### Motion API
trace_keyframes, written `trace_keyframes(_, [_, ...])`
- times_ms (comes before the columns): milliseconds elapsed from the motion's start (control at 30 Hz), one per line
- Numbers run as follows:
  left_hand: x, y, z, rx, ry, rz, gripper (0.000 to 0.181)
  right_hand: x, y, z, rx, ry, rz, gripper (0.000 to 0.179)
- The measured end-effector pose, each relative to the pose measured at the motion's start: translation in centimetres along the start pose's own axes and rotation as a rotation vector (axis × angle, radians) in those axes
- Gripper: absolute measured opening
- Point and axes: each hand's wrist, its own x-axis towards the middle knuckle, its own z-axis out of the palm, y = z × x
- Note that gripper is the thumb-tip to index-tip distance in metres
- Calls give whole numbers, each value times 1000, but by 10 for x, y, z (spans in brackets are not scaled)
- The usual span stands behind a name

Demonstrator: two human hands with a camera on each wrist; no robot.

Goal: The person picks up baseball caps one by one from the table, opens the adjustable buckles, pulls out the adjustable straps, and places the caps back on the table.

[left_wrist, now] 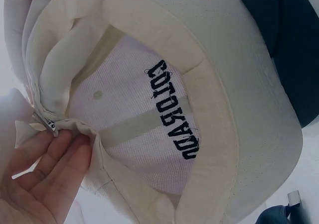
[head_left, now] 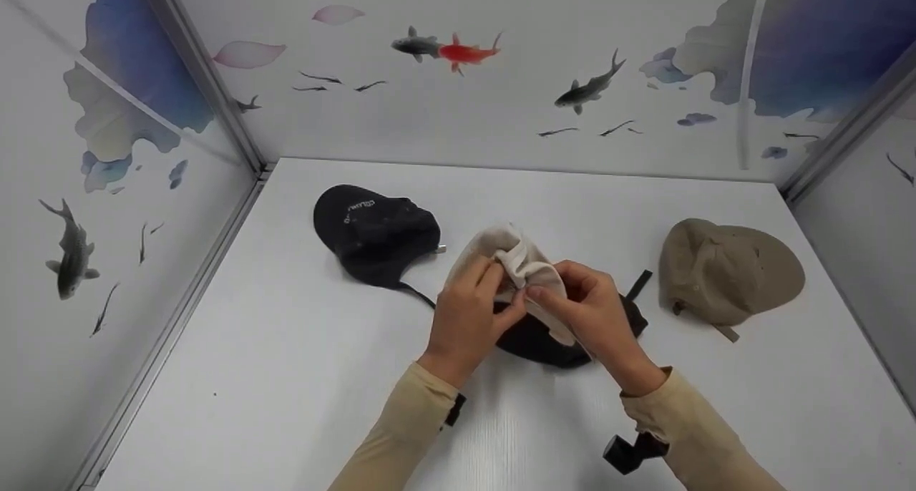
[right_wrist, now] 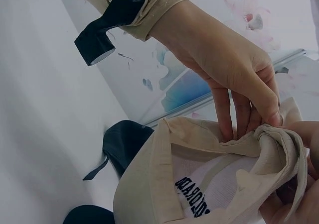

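Both hands hold a cream cap (head_left: 504, 240) at mid-table, its underside and inside turned upward. Dark COLORADO stitching (left_wrist: 174, 109) shows inside the crown in the left wrist view. My left hand (head_left: 465, 316) pinches the back edge beside a small metal buckle (left_wrist: 47, 124). On the other side, my right hand (head_left: 590, 305) grips the edge between thumb and curled fingers. The fingertips of the two hands meet close together there. Partly hidden beneath the cream cap and hands lies a black cap (head_left: 533, 341), with a strap sticking out to the right.
Another black cap (head_left: 386, 237), lettered on the front, lies at the back left, its strap trailing toward the middle. At the right sits a khaki cap (head_left: 715, 273) with its brim outward. Printed wall panels (head_left: 486, 119) enclose the white table (head_left: 272, 391) behind and at the sides.
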Motion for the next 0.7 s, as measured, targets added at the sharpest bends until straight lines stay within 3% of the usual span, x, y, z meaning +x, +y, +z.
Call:
trace_keyframes(267, [1, -2, -3, 12, -8, 19, 7, -1, 2, -1, -24, -10, -20, 11])
trace_keyframes(533, [0, -6, -4, -99, -44, -30, 2, -1, 1, -4, -26, -40, 21, 13])
trace_keyframes(700, [0, -5, -4, -155, -33, -32, 3, 1, -4, -7, -56, -37, 72, 15])
